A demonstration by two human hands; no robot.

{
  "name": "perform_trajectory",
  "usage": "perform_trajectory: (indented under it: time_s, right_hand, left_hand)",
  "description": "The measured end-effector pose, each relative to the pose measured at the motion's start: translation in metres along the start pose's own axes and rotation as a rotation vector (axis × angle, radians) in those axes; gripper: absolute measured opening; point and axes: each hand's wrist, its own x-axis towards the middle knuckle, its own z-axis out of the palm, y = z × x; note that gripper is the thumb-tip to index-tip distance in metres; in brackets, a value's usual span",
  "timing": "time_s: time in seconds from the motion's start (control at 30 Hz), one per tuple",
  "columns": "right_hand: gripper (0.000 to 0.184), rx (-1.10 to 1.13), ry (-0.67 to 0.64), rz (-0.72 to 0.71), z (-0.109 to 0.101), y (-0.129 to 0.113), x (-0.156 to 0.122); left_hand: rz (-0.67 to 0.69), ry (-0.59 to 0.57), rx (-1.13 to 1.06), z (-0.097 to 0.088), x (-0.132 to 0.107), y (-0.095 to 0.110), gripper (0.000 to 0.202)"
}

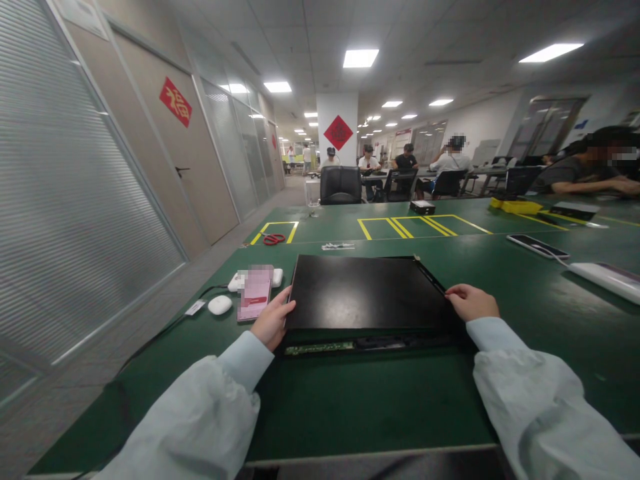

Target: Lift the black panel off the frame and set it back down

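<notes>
A flat black screen panel (367,293) is held in front of me, its near edge above the table. My left hand (274,317) grips its left edge, thumb on the front face. At the right edge, my right hand (473,303) pinches the panel's side, where a thin dark strip (430,275) runs along the border; I cannot tell whether the fingers hold the strip or the panel itself. Below the near edge shows a narrow green circuit board (320,347) with a dark bar beside it. The panel's underside is hidden.
On the green table (380,400) a pink-screened phone (255,293) and a round white case (220,305) lie left. Red scissors (274,239) are farther back. Another phone (537,246), a white device (607,280) and a yellow tray (515,205) are right. A person sits far right.
</notes>
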Motion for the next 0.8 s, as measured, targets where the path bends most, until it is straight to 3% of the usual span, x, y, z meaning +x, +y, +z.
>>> perform_trajectory:
  time_s: [0.53, 0.8]
  right_hand:
    - [0.013, 0.055, -0.006, 0.042, -0.0015, -0.0024, -0.0002]
    - [0.013, 0.064, -0.017, 0.044, -0.0007, -0.0015, 0.0001]
  left_hand:
    - [-0.015, -0.033, -0.022, -0.0019, 0.0014, 0.0003, 0.072]
    - [-0.007, 0.040, 0.003, -0.0003, 0.0008, -0.0002, 0.066]
